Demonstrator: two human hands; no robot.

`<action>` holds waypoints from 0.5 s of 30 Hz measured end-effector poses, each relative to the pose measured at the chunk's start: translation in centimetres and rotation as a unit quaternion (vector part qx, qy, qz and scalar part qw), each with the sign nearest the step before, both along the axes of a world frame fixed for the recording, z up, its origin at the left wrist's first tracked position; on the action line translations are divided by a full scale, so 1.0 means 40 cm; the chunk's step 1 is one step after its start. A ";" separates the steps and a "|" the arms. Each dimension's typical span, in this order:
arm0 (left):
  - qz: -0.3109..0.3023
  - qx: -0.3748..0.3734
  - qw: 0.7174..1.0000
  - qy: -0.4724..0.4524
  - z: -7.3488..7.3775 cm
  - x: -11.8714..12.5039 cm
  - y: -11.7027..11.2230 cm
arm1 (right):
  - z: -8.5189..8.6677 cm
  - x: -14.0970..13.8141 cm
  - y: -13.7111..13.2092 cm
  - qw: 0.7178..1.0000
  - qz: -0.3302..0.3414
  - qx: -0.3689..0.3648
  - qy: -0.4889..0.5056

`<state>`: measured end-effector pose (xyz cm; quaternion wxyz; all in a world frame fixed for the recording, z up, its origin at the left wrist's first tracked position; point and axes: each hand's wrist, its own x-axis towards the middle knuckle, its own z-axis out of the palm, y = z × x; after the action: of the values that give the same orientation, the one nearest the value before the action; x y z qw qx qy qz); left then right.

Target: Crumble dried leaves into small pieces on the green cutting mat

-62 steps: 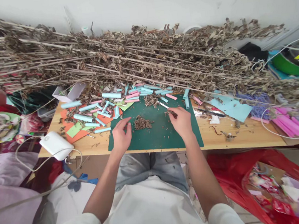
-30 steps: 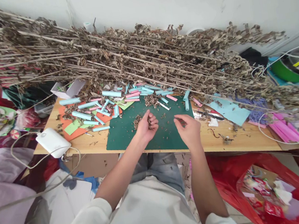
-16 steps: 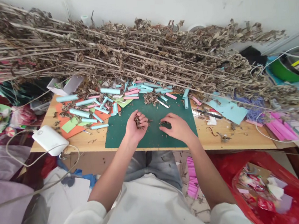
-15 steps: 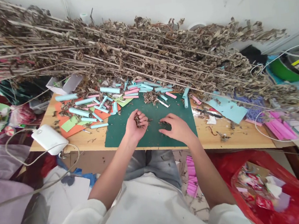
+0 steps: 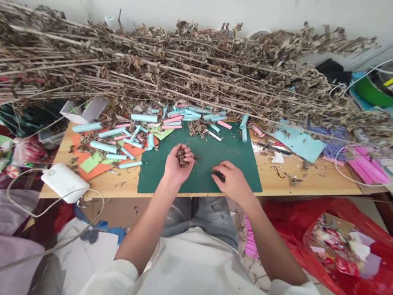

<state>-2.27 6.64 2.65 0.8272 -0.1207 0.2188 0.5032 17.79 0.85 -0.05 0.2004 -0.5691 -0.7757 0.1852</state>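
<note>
My left hand (image 5: 178, 163) is held palm up over the green cutting mat (image 5: 200, 178), its fingers curled around a clump of crumbled dried leaves (image 5: 182, 157). To its right, my right hand (image 5: 234, 181) is low over the mat, thumb and fingers bent together around dark leaf bits. Its palm faces down, so part of what it grips is hidden. Behind both hands a small heap of dried leaves (image 5: 197, 127) lies at the mat's far edge. Rolled blue paper tubes (image 5: 144, 118) and pink paper tubes (image 5: 172, 120) are scattered beside that heap.
Long dried plant stalks (image 5: 159, 71) stretch across the back of the wooden table (image 5: 307, 184). A white power bank (image 5: 64, 183) with a cable sits at the left edge. Below the table on the right is a red plastic bag (image 5: 378, 245) with scraps.
My right hand has shifted slightly down, and its thumb and fingers have drawn closer together around the leaf bits. My left hand stays nearly in place, still holding its clump.
</note>
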 end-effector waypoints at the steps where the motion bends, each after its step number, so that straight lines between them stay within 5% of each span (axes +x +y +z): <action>1: 0.000 -0.001 1.000 -0.002 0.000 -0.001 0.002 | -0.002 -0.005 -0.013 1.000 0.002 0.002 -0.020; 7: 0.005 -0.002 1.000 0.007 -0.002 0.009 0.004 | -0.014 -0.012 -0.010 0.999 -0.018 0.000 -0.036; 12: 0.020 -0.021 0.996 0.082 -0.012 0.064 -0.002 | 0.074 -0.039 0.040 0.984 -0.095 0.046 0.143; 15: 0.007 0.005 0.997 0.083 -0.024 0.107 0.004 | 0.123 -0.084 0.062 0.982 -0.060 0.074 0.166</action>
<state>1.99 6.80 1.68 0.8034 -0.0757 0.2829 0.5184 14.44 3.34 4.87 0.3782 -0.5594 -0.7079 0.2072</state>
